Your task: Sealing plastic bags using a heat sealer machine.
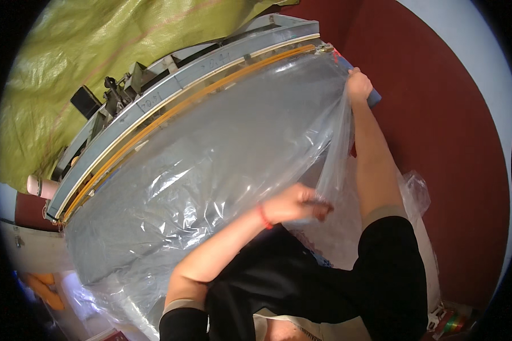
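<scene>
- A wide, clear, thin plastic sheet [210,142] is spread before the person, its long axis slanting from lower left to upper right, beside a long grey metal frame [182,81]
- At the upper right its edge gathers into a narrow fold that points down toward the left hand [290,203]
- The right hand [359,85], arm outstretched, has its grip closed on that gathered edge
- The left hand's fingers curl near the fold's lower end; dark and blurred there, so I cannot tell what its grip holds
- The sheet hides any surface beneath it; a dark red wall [449,125] rises at the right
- Behind the frame hangs or lies a shiny, creased yellow-green woven tarp [125,34]
- The sheet is glossy and wrinkled at lower left; a slim orange strip [290,54] runs along the frame
</scene>
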Motion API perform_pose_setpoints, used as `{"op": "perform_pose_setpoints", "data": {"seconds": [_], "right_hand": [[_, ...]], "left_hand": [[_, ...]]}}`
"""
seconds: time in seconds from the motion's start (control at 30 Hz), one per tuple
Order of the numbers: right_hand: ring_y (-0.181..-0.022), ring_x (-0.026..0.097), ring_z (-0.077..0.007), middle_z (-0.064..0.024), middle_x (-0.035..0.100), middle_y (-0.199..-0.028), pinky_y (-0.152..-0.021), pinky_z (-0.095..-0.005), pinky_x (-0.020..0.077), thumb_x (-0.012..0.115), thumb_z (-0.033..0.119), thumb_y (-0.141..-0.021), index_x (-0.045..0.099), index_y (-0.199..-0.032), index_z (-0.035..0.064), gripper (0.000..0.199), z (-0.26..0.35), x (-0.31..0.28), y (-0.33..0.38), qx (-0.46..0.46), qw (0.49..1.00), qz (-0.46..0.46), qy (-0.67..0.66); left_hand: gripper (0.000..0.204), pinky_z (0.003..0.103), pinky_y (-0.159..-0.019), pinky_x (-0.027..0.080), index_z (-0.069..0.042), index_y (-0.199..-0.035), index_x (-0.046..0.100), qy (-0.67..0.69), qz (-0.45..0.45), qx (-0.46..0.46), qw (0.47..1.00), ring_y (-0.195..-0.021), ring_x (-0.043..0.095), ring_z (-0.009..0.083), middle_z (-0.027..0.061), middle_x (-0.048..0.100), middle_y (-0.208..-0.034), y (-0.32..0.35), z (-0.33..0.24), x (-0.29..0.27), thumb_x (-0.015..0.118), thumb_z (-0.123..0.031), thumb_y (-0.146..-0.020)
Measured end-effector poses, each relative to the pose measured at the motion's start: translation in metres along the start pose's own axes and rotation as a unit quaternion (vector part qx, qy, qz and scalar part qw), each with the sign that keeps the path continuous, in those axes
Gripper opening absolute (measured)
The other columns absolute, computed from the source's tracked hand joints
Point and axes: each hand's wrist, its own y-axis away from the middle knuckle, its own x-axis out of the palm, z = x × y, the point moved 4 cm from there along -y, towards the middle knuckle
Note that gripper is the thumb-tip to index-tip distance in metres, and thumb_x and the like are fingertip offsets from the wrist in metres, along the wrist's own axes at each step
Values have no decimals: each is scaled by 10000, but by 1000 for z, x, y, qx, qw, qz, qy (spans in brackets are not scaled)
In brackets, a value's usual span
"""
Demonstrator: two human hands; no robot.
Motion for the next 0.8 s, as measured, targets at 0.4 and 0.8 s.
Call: {"op": "perform_pose_setpoints", "data": {"seconds": [0.4, 0.8], "right_hand": [[-850, 576, -344, -141, 613, -888, -690, -453, 444, 388, 344, -851, 571, -977, 178, 278, 3, 0, 4, -17, 999, 19, 28], [-843, 539, -392, -175, 588, -898, -665, -475, 410, 320, 355, -895, 511, -966, 109, 319, 9, 2, 2, -53, 997, 48, 23]], "left_hand": [[329, 283, -800, 437, -61, -1110, 542, 23, -341, 433, 834, -963, 542, 122, 40, 576, -1081, 388, -88, 51, 551, -219, -822], [263, 257, -733, 439, -66, -1039, 558, -76, -889, 281, 354, -886, 525, 139, 47, 557, -947, 680, -115, 80, 550, -194, -809]]}}
